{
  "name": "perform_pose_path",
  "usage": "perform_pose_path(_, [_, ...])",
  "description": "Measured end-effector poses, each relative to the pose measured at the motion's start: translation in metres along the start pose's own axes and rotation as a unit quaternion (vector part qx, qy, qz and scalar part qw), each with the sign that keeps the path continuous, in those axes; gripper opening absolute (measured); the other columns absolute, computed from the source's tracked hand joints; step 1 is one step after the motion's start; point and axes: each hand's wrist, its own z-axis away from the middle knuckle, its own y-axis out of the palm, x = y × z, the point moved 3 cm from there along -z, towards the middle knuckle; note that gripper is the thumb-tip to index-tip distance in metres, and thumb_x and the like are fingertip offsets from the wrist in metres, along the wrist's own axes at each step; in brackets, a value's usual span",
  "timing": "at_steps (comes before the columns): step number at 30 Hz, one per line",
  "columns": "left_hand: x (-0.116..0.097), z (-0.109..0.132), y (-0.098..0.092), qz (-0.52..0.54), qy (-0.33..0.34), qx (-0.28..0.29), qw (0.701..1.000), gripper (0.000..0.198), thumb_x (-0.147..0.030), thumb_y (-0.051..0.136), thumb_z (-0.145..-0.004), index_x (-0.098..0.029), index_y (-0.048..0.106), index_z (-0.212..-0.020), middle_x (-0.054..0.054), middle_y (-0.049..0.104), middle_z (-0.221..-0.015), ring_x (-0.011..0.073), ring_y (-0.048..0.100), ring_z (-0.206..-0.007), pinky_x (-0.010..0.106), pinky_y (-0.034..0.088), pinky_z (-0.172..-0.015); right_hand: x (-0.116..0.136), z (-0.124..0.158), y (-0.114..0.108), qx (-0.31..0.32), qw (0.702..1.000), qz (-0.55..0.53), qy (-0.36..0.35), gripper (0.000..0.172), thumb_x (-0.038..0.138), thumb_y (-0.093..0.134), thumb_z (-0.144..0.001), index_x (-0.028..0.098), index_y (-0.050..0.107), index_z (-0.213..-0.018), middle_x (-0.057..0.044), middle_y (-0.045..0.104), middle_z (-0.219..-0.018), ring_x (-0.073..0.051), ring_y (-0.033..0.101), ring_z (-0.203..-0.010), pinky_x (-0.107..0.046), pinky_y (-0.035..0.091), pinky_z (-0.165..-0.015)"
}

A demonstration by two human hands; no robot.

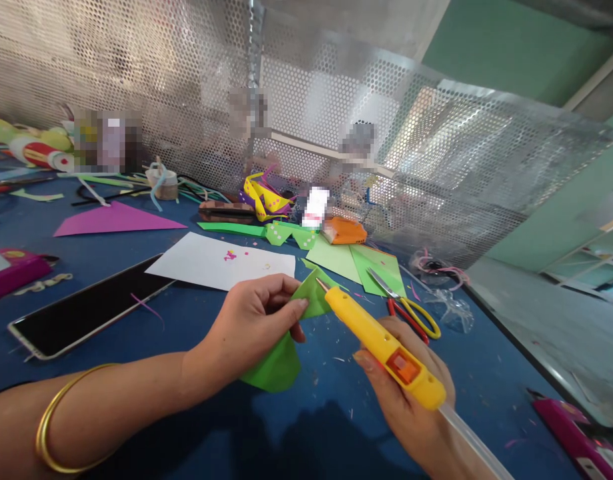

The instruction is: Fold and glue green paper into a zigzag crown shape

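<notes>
My left hand [264,313] pinches a green paper cutout [279,363] between thumb and fingers, with part of it hanging below the palm. Wrapped in my right hand [411,400] is a yellow hot glue gun [371,327], a clear glue stick trailing from its back end. The gun's metal tip points at the upper part of the green paper, close to my left thumb; whether it touches, I cannot tell. Beyond my hands lie green paper glasses [291,235] with small pale dots. Scissors [406,307] with red and yellow handles rest past my right hand.
A white sheet [211,260] with pink bits lies ahead, beside a dark phone [96,307]. Purple paper [119,219], light green sheets [336,260], yellow paper glasses [266,197] and an orange packet [346,231] lie farther back. A perforated metal screen [186,100] borders the table.
</notes>
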Motion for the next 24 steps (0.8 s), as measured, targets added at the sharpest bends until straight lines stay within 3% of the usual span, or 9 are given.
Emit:
perform_pose_path(17, [0.006,-0.005,-0.002,-0.036,-0.011,-0.017,0.999,0.015,-0.034,0.063,-0.08,-0.019,0.062,-0.08,-0.002,0.065,-0.056,0.016,0.066,-0.055,0.025,0.049,-0.059,-0.001,-0.002,0.001,0.003,0.996,-0.06,0.059,0.014,0.035,0.059,-0.091,0.021,0.059,-0.095,0.001,0.062,-0.078,-0.013,0.058,-0.061,-0.026,0.046,-0.055])
perform_pose_path(20, [0.016,-0.008,0.0,-0.053,-0.043,0.008,0.998,0.018,-0.033,0.064,-0.079,-0.019,0.063,-0.09,-0.004,0.064,-0.058,0.0167,0.067,-0.056,0.026,0.049,-0.061,-0.001,-0.004,0.0,-0.011,0.995,-0.063,0.072,0.015,0.036,0.059,-0.091,0.022,0.06,-0.097,0.0,0.063,-0.081,-0.013,0.059,-0.061,-0.026,0.047,-0.056])
perform_pose_path(24, [0.029,-0.008,0.004,-0.108,-0.091,0.1,0.985,0.022,-0.034,0.062,-0.079,-0.02,0.066,-0.096,-0.003,0.064,-0.061,0.0191,0.068,-0.061,0.027,0.05,-0.062,-0.004,-0.006,-0.001,-0.034,0.996,-0.047,0.06,0.015,0.035,0.061,-0.09,0.023,0.06,-0.098,0.0,0.063,-0.079,-0.014,0.059,-0.064,-0.025,0.047,-0.058])
